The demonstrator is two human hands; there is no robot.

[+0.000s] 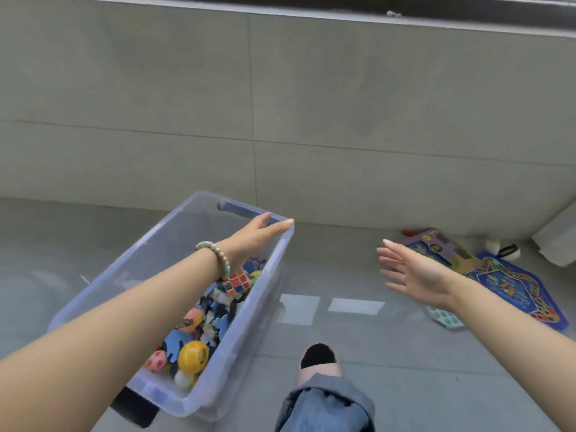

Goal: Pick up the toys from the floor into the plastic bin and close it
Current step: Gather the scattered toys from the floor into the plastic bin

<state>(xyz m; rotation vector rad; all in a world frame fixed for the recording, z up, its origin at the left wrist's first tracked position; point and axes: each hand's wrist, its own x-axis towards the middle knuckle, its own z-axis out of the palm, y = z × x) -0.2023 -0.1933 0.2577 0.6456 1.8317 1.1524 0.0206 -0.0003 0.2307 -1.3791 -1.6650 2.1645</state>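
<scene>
Bin: plastic bin (199, 397) on the floor (389, 385), lidless, toys (193, 357) inside.
Left: left hand (258, 238) flat on its far corner, gripping nothing.
Right: right hand (414, 272) spread, empty, near game boards (514, 291).
Risk: leaning could tip the bin; flat boards may slip.

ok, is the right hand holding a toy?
No, the right hand is empty with fingers spread, held out beside the blue printed game board lying on the grey tiled floor.
</scene>
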